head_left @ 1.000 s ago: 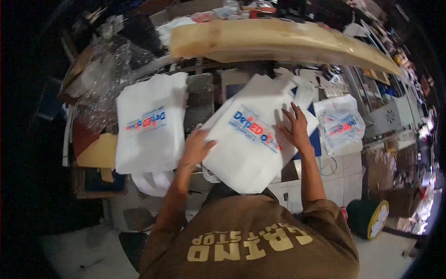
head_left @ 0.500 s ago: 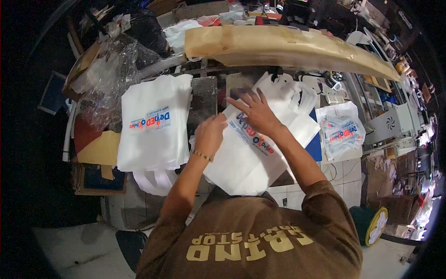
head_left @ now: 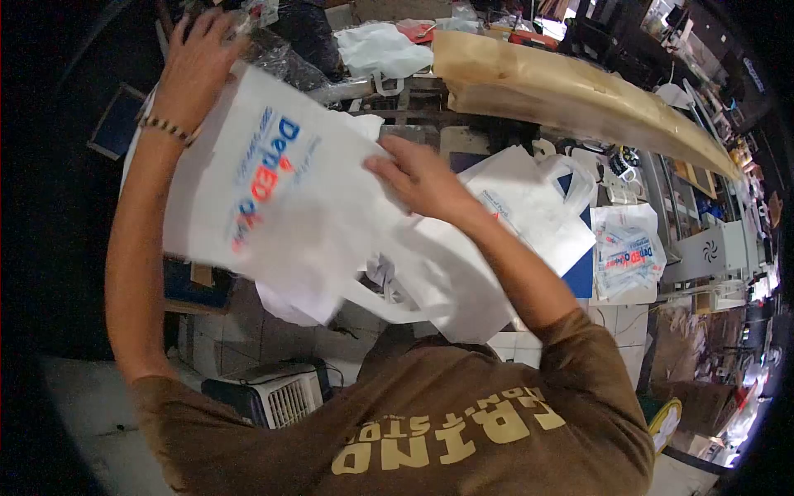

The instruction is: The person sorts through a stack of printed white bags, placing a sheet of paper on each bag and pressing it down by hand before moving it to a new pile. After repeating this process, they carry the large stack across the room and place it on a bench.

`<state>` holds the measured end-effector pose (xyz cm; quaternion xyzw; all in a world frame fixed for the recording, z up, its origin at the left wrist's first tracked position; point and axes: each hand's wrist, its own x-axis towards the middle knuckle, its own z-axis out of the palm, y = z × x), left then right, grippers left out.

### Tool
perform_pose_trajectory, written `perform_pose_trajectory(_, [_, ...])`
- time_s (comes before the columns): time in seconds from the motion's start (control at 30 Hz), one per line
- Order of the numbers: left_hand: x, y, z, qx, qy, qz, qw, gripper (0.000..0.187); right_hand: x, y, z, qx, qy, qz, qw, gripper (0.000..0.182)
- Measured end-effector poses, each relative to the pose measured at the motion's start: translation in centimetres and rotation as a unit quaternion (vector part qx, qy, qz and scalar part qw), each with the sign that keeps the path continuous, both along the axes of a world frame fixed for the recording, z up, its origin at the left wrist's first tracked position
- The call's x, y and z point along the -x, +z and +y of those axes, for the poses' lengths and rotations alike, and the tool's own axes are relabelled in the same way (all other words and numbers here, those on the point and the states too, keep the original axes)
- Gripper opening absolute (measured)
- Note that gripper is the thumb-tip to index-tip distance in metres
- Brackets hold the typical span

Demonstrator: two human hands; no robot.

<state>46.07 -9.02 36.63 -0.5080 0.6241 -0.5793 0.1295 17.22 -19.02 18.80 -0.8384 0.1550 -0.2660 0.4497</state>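
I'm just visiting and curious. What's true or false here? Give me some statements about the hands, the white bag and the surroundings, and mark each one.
1. The left hand is at the upper end of a white bag. True.
2. That white bag is blank. False: it carries blue and red print.
3. A striped bracelet is worn just behind that hand. True.
4. The right hand is lower in the picture than the left hand. True.
5. All the clothing in view is white. False: the shirt is brown.
6. The long tan bundle is at the bottom of the picture. False: it stretches across the upper right.
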Motion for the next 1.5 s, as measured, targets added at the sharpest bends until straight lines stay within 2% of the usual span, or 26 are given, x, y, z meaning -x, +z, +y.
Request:
perform_pose_trajectory(0.03, [-0.4, -0.8, 0.2, 0.003, 0.003, 0.002, 1.0, 0.039, -2.3, -2.1, 0.6, -0.095, -0.024, -0.025, 0.995, 0.034])
perform_pose_trajectory(0.1, [-1.5, -4.5, 0.0, 0.01, 0.009, 0.282, 0.959, 0.05, -5.9, -6.6, 1.3, -0.223, -0.059, -0.048, 0.972, 0.036])
perform_pose_trajectory(0.17, [-1.5, -11.3, 0.9, -0.031, 0.175, 0.467, 0.866, 0.051, -7.8, -10.8, 3.5, -0.326, -0.085, -0.05, 0.94, 0.042])
perform_pose_trajectory(0.2, [-2.0, -16.0, 1.4, -0.033, 0.261, 0.507, 0.821, 0.065, -8.4, -12.4, 5.0, -0.389, -0.098, -0.054, 0.914, 0.048])
perform_pose_trajectory(0.27, [-2.3, -24.4, 2.1, -0.053, 0.424, 0.605, 0.672, 0.09, -7.2, -11.6, 8.2, -0.379, -0.107, 0.033, 0.919, 0.065])
perform_pose_trajectory(0.3, [-2.1, -28.2, 2.1, -0.069, 0.472, 0.63, 0.613, 0.097, -9.3, -17.2, 9.2, -0.406, -0.113, 0.016, 0.907, 0.079])
perform_pose_trajectory(0.33, [-8.5, -39.3, 2.3, -0.148, 0.48, 0.547, 0.669, 0.094, -9.3, -18.5, 10.1, -0.449, -0.087, 0.023, 0.889, 0.083])
perform_pose_trajectory(0.37, [-6.7, -39.3, 2.8, -0.155, 0.473, 0.549, 0.671, 0.094, -10.6, -22.1, 10.6, -0.412, -0.103, 0.04, 0.905, 0.073])
perform_pose_trajectory(0.43, [-2.4, -37.6, 4.1, -0.125, 0.433, 0.561, 0.694, 0.087, -7.5, -18.3, 11.0, -0.489, 0.017, 0.029, 0.872, 0.056])
perform_pose_trajectory(0.47, [-2.2, -38.1, 4.1, -0.136, 0.425, 0.562, 0.697, 0.087, -5.9, -16.8, 10.6, -0.491, 0.004, 0.027, 0.871, 0.056])
perform_pose_trajectory(0.57, [-5.7, -40.4, 3.7, -0.122, 0.394, 0.527, 0.743, 0.081, 0.8, -15.2, 7.8, -0.188, -0.014, 0.006, 0.982, 0.037])
perform_pose_trajectory(0.63, [-9.2, -43.7, 2.1, -0.083, 0.332, 0.46, 0.819, 0.073, 6.0, -17.6, 4.5, -0.027, -0.124, 0.011, 0.992, 0.032])
perform_pose_trajectory(0.67, [-5.5, -39.7, 0.5, 0.009, 0.15, 0.506, 0.849, 0.055, 9.3, -18.3, 2.2, 0.037, -0.166, -0.004, 0.985, 0.026])
perform_pose_trajectory(0.73, [5.5, -32.5, -3.1, 0.016, -0.04, 0.594, 0.804, 0.039, 14.7, -17.8, -1.4, 0.116, -0.29, 0.099, 0.945, 0.03])
perform_pose_trajectory(0.77, [8.2, -33.9, -5.8, -0.081, -0.11, 0.608, 0.782, 0.032, 17.1, -18.9, -3.3, 0.188, -0.321, 0.114, 0.921, 0.031])
perform_pose_trajectory(0.8, [13.5, -33.1, -7.1, -0.143, -0.142, 0.756, 0.623, 0.027, 19.1, -18.3, -4.6, 0.206, -0.343, 0.134, 0.907, 0.033])
perform_pose_trajectory(0.83, [17.7, -32.2, -8.7, -0.228, -0.162, 0.724, 0.631, 0.026, 20.9, -17.7, -5.5, 0.223, -0.365, 0.153, 0.891, 0.034])
perform_pose_trajectory(0.9, [23.0, -36.6, -12.7, -0.29, -0.186, 0.751, 0.563, 0.041, 24.0, -20.3, -6.8, 0.277, -0.424, 0.215, 0.835, 0.043])
perform_pose_trajectory(0.93, [24.4, -38.7, -14.5, -0.276, -0.191, 0.699, 0.631, 0.051, 25.3, -20.5, -6.8, 0.223, -0.424, 0.26, 0.838, 0.047])
perform_pose_trajectory(1.03, [25.5, -38.0, -16.6, -0.316, -0.09, 0.654, 0.681, 0.059, 27.7, -21.6, -5.7, 0.192, -0.431, 0.265, 0.841, 0.047])
perform_pose_trajectory(1.07, [25.5, -37.5, -16.5, -0.293, -0.105, 0.635, 0.707, 0.065, 28.1, -22.3, -5.5, 0.216, -0.422, 0.225, 0.851, 0.046])
perform_pose_trajectory(1.17, [24.6, -35.0, -17.1, -0.387, -0.068, 0.628, 0.671, 0.062, 27.8, -23.0, -4.7, 0.242, -0.442, 0.206, 0.839, 0.047])
perform_pose_trajectory(1.3, [23.5, -37.6, -18.4, -0.353, -0.126, 0.66, 0.651, 0.054, 27.8, -22.8, -4.5, 0.235, -0.441, 0.2, 0.843, 0.046])
perform_pose_trajectory(1.33, [23.7, -37.4, -18.3, -0.355, -0.127, 0.659, 0.651, 0.054, 27.8, -22.9, -4.5, 0.234, -0.442, 0.2, 0.842, 0.046])
perform_pose_trajectory(1.4, [24.0, -37.2, -17.9, -0.345, -0.128, 0.603, 0.708, 0.054, 27.9, -23.0, -4.6, 0.229, -0.442, 0.197, 0.845, 0.047])
perform_pose_trajectory(1.5, [23.4, -37.3, -17.8, -0.357, -0.168, 0.607, 0.69, 0.051, 27.9, -22.8, -4.6, 0.22, -0.443, 0.208, 0.844, 0.048])
